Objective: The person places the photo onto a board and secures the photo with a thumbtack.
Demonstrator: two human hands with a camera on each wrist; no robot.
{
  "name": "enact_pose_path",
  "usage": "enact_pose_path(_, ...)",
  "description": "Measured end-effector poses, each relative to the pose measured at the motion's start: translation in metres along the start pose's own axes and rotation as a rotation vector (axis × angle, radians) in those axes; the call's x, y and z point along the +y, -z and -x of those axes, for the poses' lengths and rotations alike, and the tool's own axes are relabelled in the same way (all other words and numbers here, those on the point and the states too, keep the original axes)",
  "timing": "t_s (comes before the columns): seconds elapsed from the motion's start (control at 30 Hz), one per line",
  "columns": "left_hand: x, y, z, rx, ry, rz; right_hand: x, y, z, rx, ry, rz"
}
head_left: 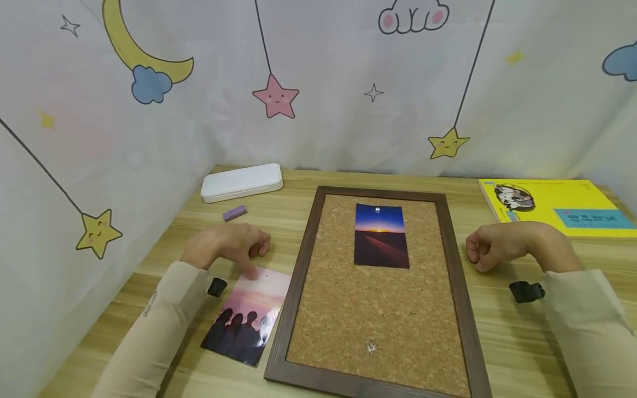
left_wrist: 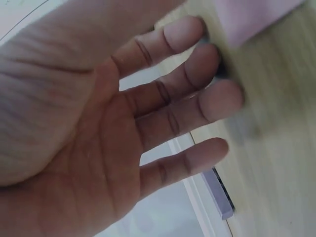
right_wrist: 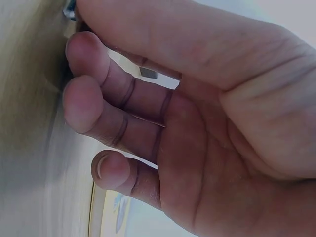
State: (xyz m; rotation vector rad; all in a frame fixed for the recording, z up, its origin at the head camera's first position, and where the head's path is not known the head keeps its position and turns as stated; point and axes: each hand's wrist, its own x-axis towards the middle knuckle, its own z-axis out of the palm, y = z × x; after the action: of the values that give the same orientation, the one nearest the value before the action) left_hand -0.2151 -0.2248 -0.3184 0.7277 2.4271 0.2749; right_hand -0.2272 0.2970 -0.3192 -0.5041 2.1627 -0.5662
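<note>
My left hand (head_left: 234, 243) has loosely bent fingers (left_wrist: 173, 113), and its thumb touches the top edge of a photo (head_left: 256, 309) with a pink sky and dark silhouettes. That photo lies on the table beside a brown-framed corkboard (head_left: 308, 309). Right of the board, my right hand (head_left: 502, 243) stays low over the table, fingers curled. Between its thumb and forefinger is a small, shiny clear pushpin (right_wrist: 70, 10), mostly hidden. A sunset photo (head_left: 381, 243) hangs on the upper cork under a clear pushpin (head_left: 377, 210). Another small clear piece (head_left: 371, 346) sits low on the cork.
A white case (head_left: 242, 182) lies at the back left, with a purple eraser-like block (head_left: 234, 213) in front of it. At the back right is a yellow book (head_left: 552, 199). A patterned curtain (head_left: 338, 132) closes off the table's far edge.
</note>
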Motion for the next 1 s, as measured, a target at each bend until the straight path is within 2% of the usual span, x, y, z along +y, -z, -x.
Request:
enact_pose_path(0.2,-0.0005,-0.0021,-0.002,0.058,0.002,-0.029,-0.0006,-0.0003,-0.0008,-0.006,-0.005,0.001)
enact_pose_path(0.47,-0.0015,-0.0014,-0.0022,0.091,0.003,-0.087,-0.0015,-0.0018,-0.0016,-0.002,-0.019,-0.018)
enact_pose_path(0.87,0.0013,-0.0009,-0.0017,0.052,0.031,-0.105,-0.0007,-0.0001,-0.0013,-0.014,-0.008,0.001)
enact_pose_path(1.0,0.0006,-0.0003,-0.0012,0.043,0.016,-0.111,0.0006,0.0004,-0.0022,-0.023,0.003,0.002)
